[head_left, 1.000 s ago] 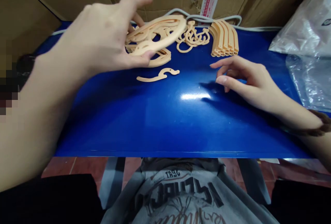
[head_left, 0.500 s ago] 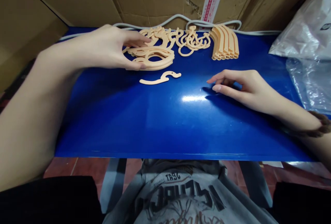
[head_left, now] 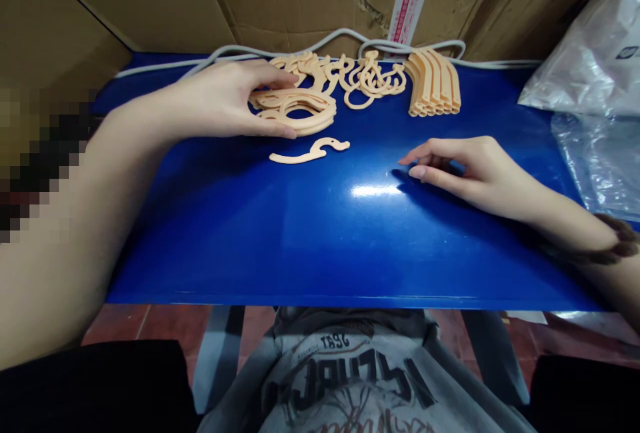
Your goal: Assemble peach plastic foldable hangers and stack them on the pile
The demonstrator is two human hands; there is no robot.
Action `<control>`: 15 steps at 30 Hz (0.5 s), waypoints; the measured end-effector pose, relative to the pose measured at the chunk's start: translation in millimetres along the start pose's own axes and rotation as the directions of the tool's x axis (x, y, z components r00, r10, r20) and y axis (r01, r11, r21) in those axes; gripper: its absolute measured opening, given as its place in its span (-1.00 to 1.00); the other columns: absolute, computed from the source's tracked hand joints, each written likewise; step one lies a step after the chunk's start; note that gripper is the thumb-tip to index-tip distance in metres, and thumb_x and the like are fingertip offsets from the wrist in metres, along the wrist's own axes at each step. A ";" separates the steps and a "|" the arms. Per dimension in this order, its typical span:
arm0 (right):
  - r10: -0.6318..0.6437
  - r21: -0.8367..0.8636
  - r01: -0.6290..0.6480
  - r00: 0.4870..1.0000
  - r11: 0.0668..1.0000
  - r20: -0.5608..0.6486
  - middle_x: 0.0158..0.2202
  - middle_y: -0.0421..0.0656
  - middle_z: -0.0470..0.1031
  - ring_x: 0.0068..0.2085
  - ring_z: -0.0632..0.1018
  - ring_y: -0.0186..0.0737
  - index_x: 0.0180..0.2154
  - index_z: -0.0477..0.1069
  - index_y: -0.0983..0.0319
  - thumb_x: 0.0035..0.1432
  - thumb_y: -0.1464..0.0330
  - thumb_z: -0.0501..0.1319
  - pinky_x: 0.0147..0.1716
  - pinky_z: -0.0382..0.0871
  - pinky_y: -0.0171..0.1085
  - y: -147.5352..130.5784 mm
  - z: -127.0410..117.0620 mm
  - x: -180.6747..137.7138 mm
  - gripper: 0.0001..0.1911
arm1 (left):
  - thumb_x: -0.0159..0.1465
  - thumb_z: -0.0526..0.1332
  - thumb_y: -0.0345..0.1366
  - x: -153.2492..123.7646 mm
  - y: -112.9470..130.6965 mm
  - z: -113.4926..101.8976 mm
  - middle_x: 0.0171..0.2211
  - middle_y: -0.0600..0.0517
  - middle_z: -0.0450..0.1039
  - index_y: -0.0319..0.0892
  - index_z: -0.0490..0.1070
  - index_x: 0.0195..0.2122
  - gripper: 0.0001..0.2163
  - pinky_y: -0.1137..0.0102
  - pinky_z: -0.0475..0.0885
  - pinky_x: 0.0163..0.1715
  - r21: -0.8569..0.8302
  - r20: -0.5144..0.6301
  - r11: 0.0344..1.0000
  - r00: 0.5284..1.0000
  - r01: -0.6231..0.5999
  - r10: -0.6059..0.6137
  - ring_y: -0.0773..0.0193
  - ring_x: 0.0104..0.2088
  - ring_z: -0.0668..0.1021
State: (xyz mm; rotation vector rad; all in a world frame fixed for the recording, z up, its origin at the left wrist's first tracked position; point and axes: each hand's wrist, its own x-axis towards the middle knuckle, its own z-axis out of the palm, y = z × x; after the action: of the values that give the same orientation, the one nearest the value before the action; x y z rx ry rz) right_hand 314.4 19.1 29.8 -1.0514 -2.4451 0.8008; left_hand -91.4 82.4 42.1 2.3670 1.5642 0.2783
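My left hand [head_left: 230, 100] is at the left end of a stack of cream folding-hanger pieces [head_left: 313, 113]. Its thumb lies along the stack's front edge and its fingers reach over the back, spread apart; whether they press on it I cannot tell. In front of the stack, a single curved cream piece with a hooked end [head_left: 310, 150] lies flat on the blue table [head_left: 320, 240]. My right hand [head_left: 460, 166] hovers low over the table's right side, fingers loosely bent, a gap between thumb and forefinger, holding nothing.
Behind the stack lie loose hook pieces [head_left: 373, 83], with a neat row of curved cream arms [head_left: 435, 83] to their right. A white cable [head_left: 345, 33] runs along the back by cardboard boxes [head_left: 300, 0]. Clear plastic bags [head_left: 590, 60] cover the right end.
My left hand has slid a little to the right along the stack, its thumb further along the front edge. My right hand has hardly moved. The pieces stay where they were.
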 end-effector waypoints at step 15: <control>-0.009 -0.015 0.009 1.000 1.000 0.011 -0.29 -0.15 0.72 -0.33 0.63 -0.15 0.05 0.72 0.17 0.53 -0.06 0.27 -0.29 0.36 -0.17 1.6 0.0 -0.5 -0.52 | -0.02 0.39 0.57 -5.1 2.5 -6.3 0.42 -0.02 0.58 -0.05 0.46 0.56 0.21 -0.17 0.44 0.41 -0.017 -0.016 0.999 0.999 0.045 -0.045 -0.39 0.34 0.58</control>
State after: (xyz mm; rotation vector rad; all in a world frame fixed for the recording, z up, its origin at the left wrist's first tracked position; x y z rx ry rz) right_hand 315.7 19.6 28.7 -1.0431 -2.4670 0.7889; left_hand -93.2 77.6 48.9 2.3190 1.6138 0.3003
